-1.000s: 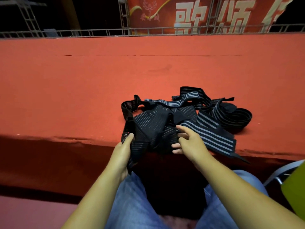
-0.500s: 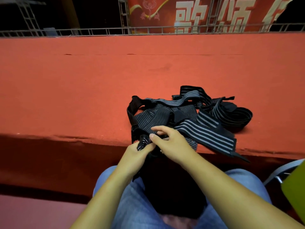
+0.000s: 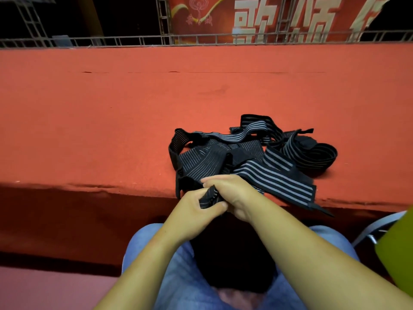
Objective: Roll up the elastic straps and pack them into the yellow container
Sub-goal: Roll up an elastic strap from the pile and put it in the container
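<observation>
Fingers point(image 3: 214, 180) of left hand point(image 3: 192, 211) and right hand point(image 3: 234, 193) curl round one strap end point(image 3: 209, 198) at the ledge point(image 3: 111, 130) near edge; remaining elastic straps point(image 3: 257, 162) (black, grey-striped) lie tangled just behind. Yellow container point(image 3: 400, 253) sits lower right

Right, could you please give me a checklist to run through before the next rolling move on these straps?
1. Grip on the end: ok. The left hand and right hand both pinch the end of one black, grey-striped elastic strap.
2. Roll begun: cannot tell; fingers hide the end.
3. Strap free of the rest: not ok; it runs into the tangled heap of striped straps on the red carpeted platform.
4. Nothing overhanging: not ok; a wide strap's tip hangs past the platform's front edge.
5. Yellow container ready: cannot tell; only its edge shows at the lower right.
</observation>
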Motion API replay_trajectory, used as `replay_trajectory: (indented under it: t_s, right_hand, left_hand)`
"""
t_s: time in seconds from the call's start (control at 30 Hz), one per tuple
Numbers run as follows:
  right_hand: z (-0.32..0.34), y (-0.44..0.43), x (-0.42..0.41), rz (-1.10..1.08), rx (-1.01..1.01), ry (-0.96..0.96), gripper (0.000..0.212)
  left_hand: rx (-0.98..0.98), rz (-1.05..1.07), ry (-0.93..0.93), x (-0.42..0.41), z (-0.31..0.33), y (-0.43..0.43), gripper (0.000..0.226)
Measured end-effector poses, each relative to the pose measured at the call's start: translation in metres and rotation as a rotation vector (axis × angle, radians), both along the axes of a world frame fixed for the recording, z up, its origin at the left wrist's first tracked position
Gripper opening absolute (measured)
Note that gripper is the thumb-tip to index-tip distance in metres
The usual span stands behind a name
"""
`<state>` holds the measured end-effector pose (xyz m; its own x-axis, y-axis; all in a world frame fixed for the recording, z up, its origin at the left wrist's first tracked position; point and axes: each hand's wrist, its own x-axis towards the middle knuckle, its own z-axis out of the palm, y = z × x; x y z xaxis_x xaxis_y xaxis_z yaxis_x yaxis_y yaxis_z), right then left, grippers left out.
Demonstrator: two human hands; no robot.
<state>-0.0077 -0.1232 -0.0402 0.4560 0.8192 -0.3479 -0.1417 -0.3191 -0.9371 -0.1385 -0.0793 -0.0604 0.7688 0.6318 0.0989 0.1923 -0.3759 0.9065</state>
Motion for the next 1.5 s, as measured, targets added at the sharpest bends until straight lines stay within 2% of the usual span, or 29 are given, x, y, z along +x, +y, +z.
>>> replay_trajectory:
  t_s: [0.07, 0.17, 0.23, 0.3, 0.4, 0.47, 0.53, 0.6, 0.67, 0.77, 0.87, 1.0, 1.07, 1.23, 1.33, 1.5]
  right_hand:
    - [0.003, 0.0, 0.004, 0.027, -0.043, 0.019, 0.018]
    - [0.002, -0.004, 0.004, 0.114, -0.097, -0.019, 0.016]
    - [-0.003, -0.004, 0.004, 0.089, -0.07, -0.081, 0.019]
    - [-0.007, -0.005, 0.005, 0.03, -0.031, -0.199, 0.021]
    - [-0.008, -0.007, 0.009, 0.019, -0.018, -0.482, 0.022]
    - [-0.005, -0.012, 0.01, 0.014, -0.01, -0.634, 0.025]
    - [-0.002, -0.017, 0.014, -0.017, 0.029, -0.686, 0.029]
    - [0.0, -0.021, 0.021, -0.049, 0.024, -0.647, 0.031]
    - [0.0, -0.023, 0.03, -0.065, -0.017, -0.587, 0.027]
    - [-0.003, -0.028, 0.04, -0.067, -0.026, -0.486, 0.021]
    - [-0.005, -0.034, 0.046, -0.095, -0.021, -0.455, 0.029]
    - [-0.008, -0.04, 0.049, -0.059, -0.013, -0.346, 0.035]
    - [-0.011, -0.042, 0.048, -0.043, 0.028, -0.289, 0.038]
    - [-0.012, -0.042, 0.046, -0.068, 0.131, -0.091, 0.042]
    - [-0.008, -0.044, 0.047, -0.115, 0.203, 0.017, 0.04]
    - [0.001, -0.05, 0.053, -0.174, 0.318, 0.167, 0.047]
  left_hand:
    - [0.026, -0.021, -0.062, -0.003, 0.001, 0.0, 0.007]
    - [0.022, -0.044, -0.166, -0.002, 0.007, -0.002, 0.012]
    - [0.005, -0.012, -0.233, -0.001, 0.008, 0.002, 0.024]
    - [-0.005, 0.084, -0.266, 0.0, 0.003, 0.013, 0.047]
    - [-0.055, 0.184, -0.138, 0.001, -0.004, 0.033, 0.064]
    - [0.007, 0.223, 0.017, 0.003, -0.006, 0.043, 0.057]
    - [0.121, 0.242, 0.184, 0.002, -0.01, 0.052, 0.045]
    - [0.178, 0.238, 0.283, -0.002, -0.018, 0.059, 0.052]
    - [0.231, 0.205, 0.353, -0.004, -0.024, 0.063, 0.065]
    - [0.295, 0.201, 0.449, 0.0, -0.025, 0.06, 0.073]
    - [0.231, 0.23, 0.417, 0.008, -0.02, 0.055, 0.072]
    - [0.26, 0.357, 0.34, 0.019, -0.018, 0.051, 0.047]
    - [0.287, 0.385, 0.286, 0.025, -0.014, 0.046, 0.042]
    - [0.345, 0.195, 0.193, 0.029, -0.01, 0.038, 0.046]
    - [0.312, 0.208, 0.197, 0.026, -0.013, 0.04, 0.046]
    - [0.367, 0.163, 0.193, 0.026, -0.013, 0.034, 0.049]
